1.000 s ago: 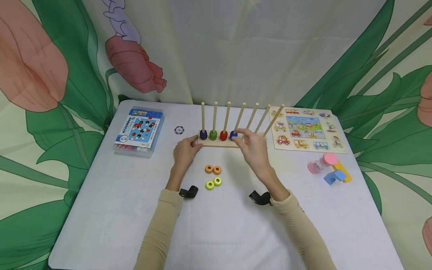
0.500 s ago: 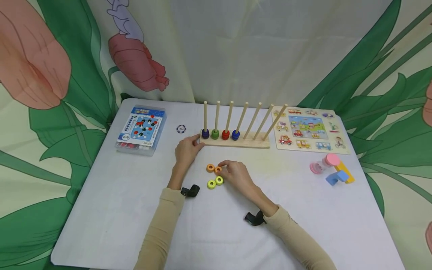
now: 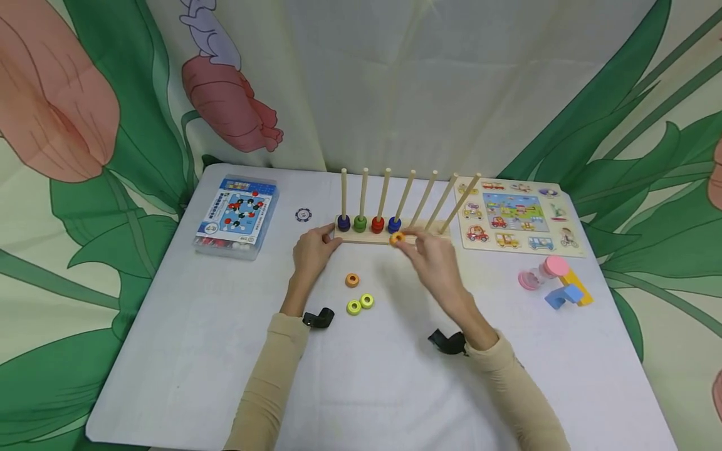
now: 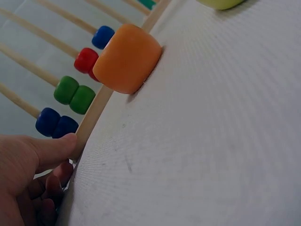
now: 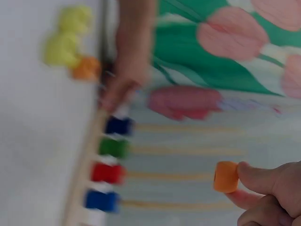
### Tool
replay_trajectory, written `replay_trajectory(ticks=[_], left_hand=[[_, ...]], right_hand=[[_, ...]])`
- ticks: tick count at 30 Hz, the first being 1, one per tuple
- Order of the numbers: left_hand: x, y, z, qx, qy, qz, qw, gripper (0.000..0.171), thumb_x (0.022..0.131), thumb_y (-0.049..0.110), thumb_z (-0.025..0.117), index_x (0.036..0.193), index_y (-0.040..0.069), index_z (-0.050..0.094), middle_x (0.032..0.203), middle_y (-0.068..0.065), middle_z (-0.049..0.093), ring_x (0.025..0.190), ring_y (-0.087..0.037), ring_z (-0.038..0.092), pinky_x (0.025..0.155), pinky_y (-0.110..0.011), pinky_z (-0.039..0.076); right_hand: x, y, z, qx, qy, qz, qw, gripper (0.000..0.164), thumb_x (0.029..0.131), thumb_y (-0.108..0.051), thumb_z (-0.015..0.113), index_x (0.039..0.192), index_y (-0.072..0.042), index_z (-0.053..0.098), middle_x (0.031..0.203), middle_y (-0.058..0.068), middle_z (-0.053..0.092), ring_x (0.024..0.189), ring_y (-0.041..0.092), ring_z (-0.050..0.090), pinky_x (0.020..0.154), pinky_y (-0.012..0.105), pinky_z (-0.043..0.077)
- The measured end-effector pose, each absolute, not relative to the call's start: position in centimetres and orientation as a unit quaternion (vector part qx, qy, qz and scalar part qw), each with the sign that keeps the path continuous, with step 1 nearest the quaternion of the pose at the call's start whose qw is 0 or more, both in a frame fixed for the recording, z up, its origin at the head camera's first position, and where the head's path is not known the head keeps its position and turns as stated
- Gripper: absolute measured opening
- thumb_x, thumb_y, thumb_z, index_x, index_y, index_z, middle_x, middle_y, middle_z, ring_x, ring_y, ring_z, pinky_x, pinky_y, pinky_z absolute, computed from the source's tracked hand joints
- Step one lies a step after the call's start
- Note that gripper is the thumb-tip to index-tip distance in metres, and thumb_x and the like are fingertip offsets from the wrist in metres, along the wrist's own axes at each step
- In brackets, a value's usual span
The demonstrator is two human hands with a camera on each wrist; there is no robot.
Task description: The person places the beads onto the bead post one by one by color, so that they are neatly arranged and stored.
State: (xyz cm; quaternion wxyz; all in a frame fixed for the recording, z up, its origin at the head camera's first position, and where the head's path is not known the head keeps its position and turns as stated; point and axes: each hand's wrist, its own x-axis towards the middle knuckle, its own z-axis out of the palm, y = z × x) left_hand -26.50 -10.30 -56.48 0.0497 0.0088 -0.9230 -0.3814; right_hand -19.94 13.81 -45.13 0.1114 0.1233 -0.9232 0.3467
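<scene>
A wooden peg rack (image 3: 361,237) with a row of upright pegs stands at the back middle of the table. Dark blue (image 3: 344,223), green (image 3: 360,223), red (image 3: 378,224) and blue beads (image 3: 395,224) sit at the foot of the left pegs; those farther right are bare. My left hand (image 3: 312,254) grips the rack's left end, thumb on its front edge in the left wrist view. Between thumb and finger my right hand (image 3: 437,263) pinches an orange bead (image 5: 226,177), held up in front of the rack. Another orange bead (image 3: 352,280) lies on the table near two yellow beads (image 3: 360,304).
A clear plastic box (image 3: 234,218) with a molecule picture stands at the left, a poker chip (image 3: 303,215) beside it. At the right are a picture puzzle board (image 3: 516,216), a pink hourglass (image 3: 543,273), and blue (image 3: 564,295) and yellow blocks (image 3: 580,288).
My right hand went from the blue bead on the rack down to the orange beads, took one and lifted it back toward the rack. My left hand has stayed at the rack's end.
</scene>
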Motion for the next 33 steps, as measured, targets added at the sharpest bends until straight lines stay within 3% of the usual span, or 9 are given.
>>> replay_trajectory(ticks=[6,12,21,28,33], left_hand=[[-26.4,-10.4,-56.4,0.011,-0.922,-0.383,0.055,0.047,0.086,0.034,0.07,0.127,0.013,0.062,0.067,0.002,0.055,0.051,-0.015,0.045,0.047,-0.03,0.034],[-26.4,-10.2,-56.5,0.008,-0.921,-0.387,0.048,0.047,0.087,0.034,0.07,0.128,0.012,0.062,0.067,0.001,0.055,0.051,-0.015,0.046,0.047,-0.029,0.034],[-26.6,-9.9,-56.3,0.002,-0.922,-0.385,0.054,0.048,0.087,0.035,0.07,0.128,0.012,0.061,0.066,0.001,0.054,0.051,-0.015,0.045,0.048,-0.029,0.033],[-26.5,-10.1,-56.3,0.004,-0.923,-0.381,0.051,0.048,0.087,0.035,0.07,0.128,0.013,0.061,0.067,0.001,0.055,0.052,-0.015,0.046,0.048,-0.029,0.033],[-26.4,-10.3,-56.4,0.005,-0.923,-0.38,0.055,0.048,0.086,0.035,0.07,0.128,0.013,0.061,0.067,0.001,0.055,0.052,-0.015,0.045,0.048,-0.03,0.033]], right_hand=[[-22.4,16.4,-38.5,0.064,-0.913,0.344,0.21,0.04,0.09,-0.04,0.062,0.115,-0.009,0.067,0.054,0.005,0.036,0.042,0.018,0.03,0.038,0.027,0.021],[-24.9,17.3,-36.4,0.047,-0.92,0.317,0.224,0.043,0.093,-0.041,0.058,0.117,-0.006,0.066,0.054,0.009,0.038,0.04,0.022,0.033,0.037,0.026,0.022],[-26.1,17.0,-37.3,0.04,-0.924,0.317,0.21,0.042,0.093,-0.039,0.058,0.115,-0.005,0.067,0.056,0.009,0.05,0.039,0.022,0.036,0.037,0.026,0.023],[-24.5,15.7,-39.6,0.073,-0.885,0.371,0.272,0.03,0.092,-0.031,0.063,0.108,-0.007,0.071,0.05,0.007,0.038,0.04,0.017,0.03,0.039,0.026,0.019],[-22.9,12.9,-43.8,0.122,-0.888,0.408,0.175,0.023,0.09,-0.023,0.067,0.103,-0.005,0.071,0.049,0.0,0.041,0.037,0.012,0.032,0.036,0.023,0.022]])
